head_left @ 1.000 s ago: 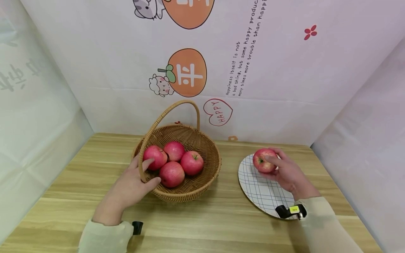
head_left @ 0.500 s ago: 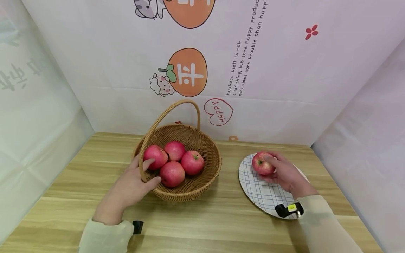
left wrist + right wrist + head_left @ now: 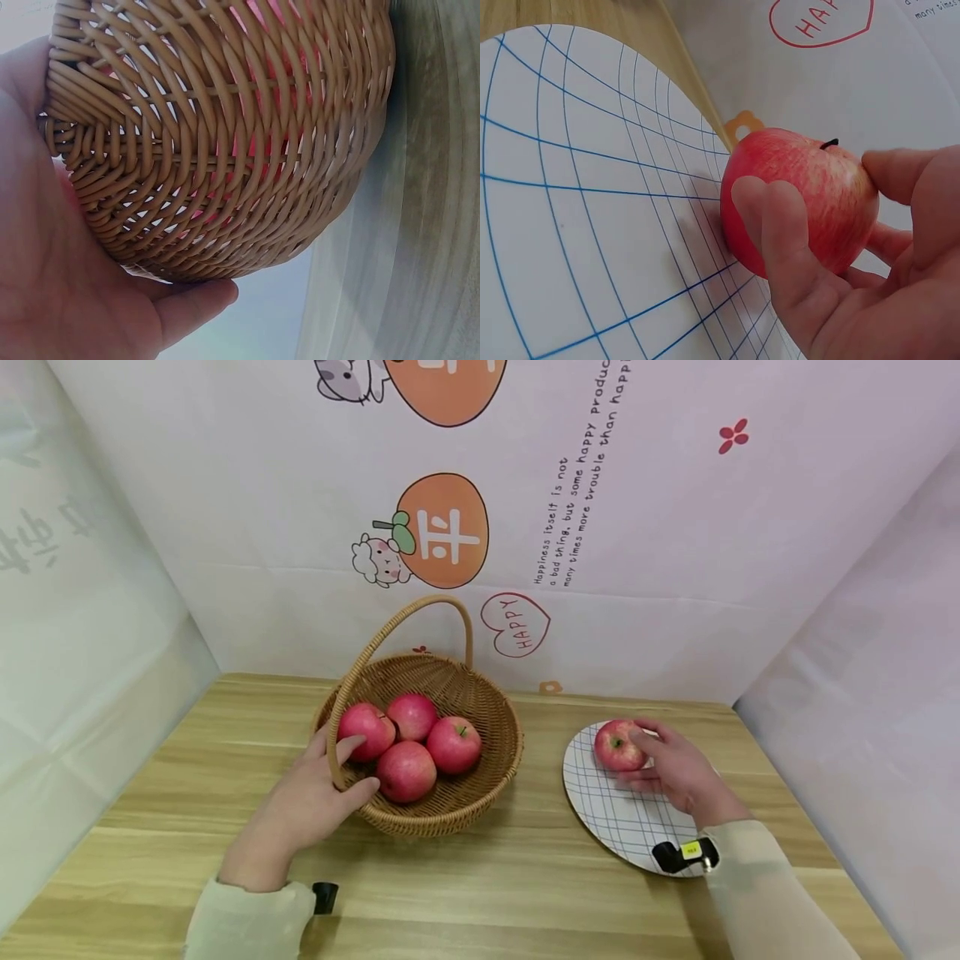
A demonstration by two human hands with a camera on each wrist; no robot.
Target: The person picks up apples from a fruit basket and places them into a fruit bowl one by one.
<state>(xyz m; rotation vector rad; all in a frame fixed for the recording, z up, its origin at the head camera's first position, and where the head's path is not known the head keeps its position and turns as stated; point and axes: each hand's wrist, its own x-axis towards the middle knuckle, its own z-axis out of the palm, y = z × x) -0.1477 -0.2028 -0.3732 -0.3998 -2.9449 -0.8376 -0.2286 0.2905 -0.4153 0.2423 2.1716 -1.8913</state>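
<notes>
A wicker basket [image 3: 487, 777] with a tall handle stands on the table, several red apples [image 3: 406, 772] inside it. My left hand [image 3: 311, 793] grips the basket's near-left rim by the handle's foot, thumb and fingertips over the edge. In the left wrist view, the palm [image 3: 52, 247] lies against the basket's woven side [image 3: 225, 135]. Over on the right, a single apple [image 3: 619, 745] sits on a white plate [image 3: 600, 802] with blue grid lines. My right hand [image 3: 678, 772] is around that apple; the right wrist view shows thumb and fingers [image 3: 784, 232] against its skin.
The wooden table [image 3: 465, 893] runs back to a printed white backdrop [image 3: 660, 543]. White sheets also hang at the left and right sides. The basket's arched handle [image 3: 375, 643] rises above the apples. A black wrist camera [image 3: 684, 857] overlaps the plate's near rim.
My right hand has lowered slightly with the apple toward the plate, and its fingers have loosened a little around it. The left hand and basket stay in place.
</notes>
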